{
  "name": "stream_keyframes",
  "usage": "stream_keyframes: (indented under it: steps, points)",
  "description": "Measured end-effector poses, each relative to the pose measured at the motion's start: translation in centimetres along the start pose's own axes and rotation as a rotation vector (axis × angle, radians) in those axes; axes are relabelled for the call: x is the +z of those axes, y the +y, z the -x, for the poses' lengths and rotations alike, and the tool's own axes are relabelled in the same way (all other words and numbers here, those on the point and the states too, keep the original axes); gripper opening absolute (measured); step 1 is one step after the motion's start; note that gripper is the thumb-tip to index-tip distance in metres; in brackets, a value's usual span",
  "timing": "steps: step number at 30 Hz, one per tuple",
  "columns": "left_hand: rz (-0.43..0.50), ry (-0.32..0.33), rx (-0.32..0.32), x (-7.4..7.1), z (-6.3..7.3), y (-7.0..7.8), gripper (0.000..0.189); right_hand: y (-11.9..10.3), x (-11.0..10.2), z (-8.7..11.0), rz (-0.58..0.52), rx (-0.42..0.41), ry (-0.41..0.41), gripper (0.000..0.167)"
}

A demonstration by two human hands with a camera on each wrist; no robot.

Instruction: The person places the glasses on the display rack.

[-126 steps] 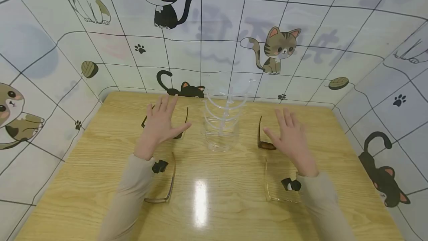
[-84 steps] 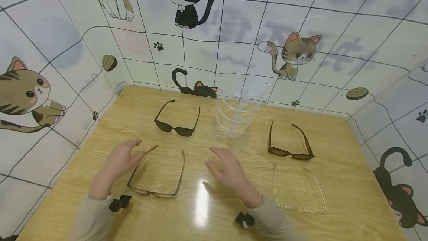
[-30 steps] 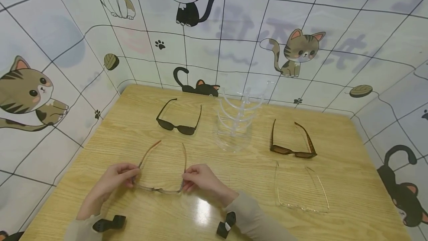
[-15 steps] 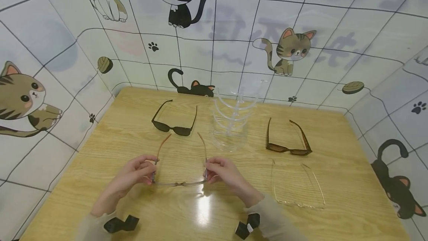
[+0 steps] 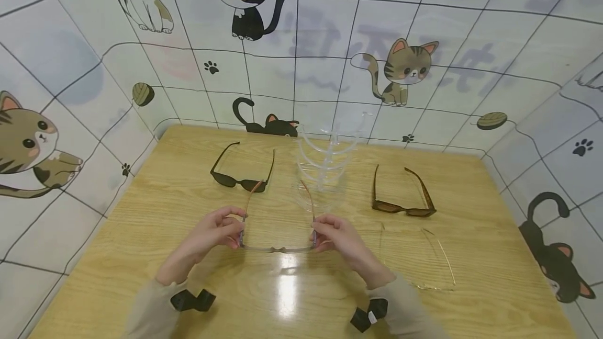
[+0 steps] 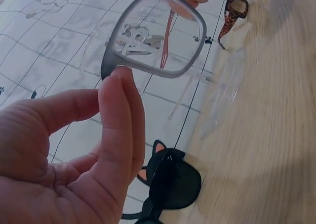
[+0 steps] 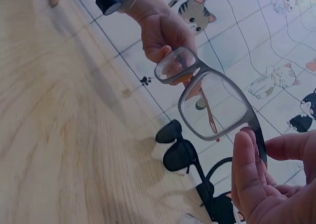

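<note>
The gray-framed eyeglasses (image 5: 278, 249) are held above the desk (image 5: 155, 192), pinched near the hinges by the left grip (image 5: 214, 232) and right grip (image 5: 343, 239). The clear tiered stand (image 5: 328, 160) could be knocked if the temples (image 5: 312, 204) are advanced too low.

My head feed shows one wood-grain table (image 5: 118, 255), light yellow-brown. A white back wall (image 5: 320, 82) stands behind it; a left wall (image 5: 28, 61) and a right wall (image 5: 542, 135) flank it. Surface print: black grid lines, cartoon cats (image 5: 411, 67), paw marks (image 5: 211, 67), yarn balls (image 5: 143, 94). I read one bright reflection (image 5: 286, 294) on the tabletop.
</note>
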State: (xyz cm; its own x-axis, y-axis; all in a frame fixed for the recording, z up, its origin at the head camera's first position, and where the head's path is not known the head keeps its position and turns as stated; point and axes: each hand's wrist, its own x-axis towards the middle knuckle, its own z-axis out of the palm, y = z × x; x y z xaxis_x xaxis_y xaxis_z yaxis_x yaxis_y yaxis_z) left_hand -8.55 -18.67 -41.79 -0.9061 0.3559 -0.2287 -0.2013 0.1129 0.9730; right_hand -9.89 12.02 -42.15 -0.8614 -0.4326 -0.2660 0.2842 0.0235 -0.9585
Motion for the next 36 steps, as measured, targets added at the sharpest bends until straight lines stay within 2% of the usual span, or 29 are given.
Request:
stream_keyframes:
  steps: [6,14,19,24,32,36]
  points:
    - [0.020,-0.011,-0.020,1.1,-1.9,0.7,0.040,-0.2,-1.6,0.3,0.012,0.008,0.044,0.018]
    - [0.045,-0.030,-0.011,2.0,-4.1,1.2,0.036,-0.6,-3.3,0.2,0.035,0.028,0.097,0.025]
    - [0.033,-0.016,-0.022,2.5,-5.4,1.2,0.032,-0.6,-4.2,-0.1,0.040,0.033,0.119,0.018]
    - [0.022,-0.004,-0.025,3.1,-6.8,1.4,0.036,-0.7,-5.4,-0.7,0.049,0.024,0.151,0.014]
    - [0.036,0.037,-0.047,3.8,-9.7,1.8,0.038,-1.0,-7.4,-2.6,0.093,0.047,0.224,0.034]
    - [0.043,0.088,-0.057,4.0,-11.1,2.2,0.039,-1.3,-8.4,-3.6,0.110,0.068,0.236,0.040]
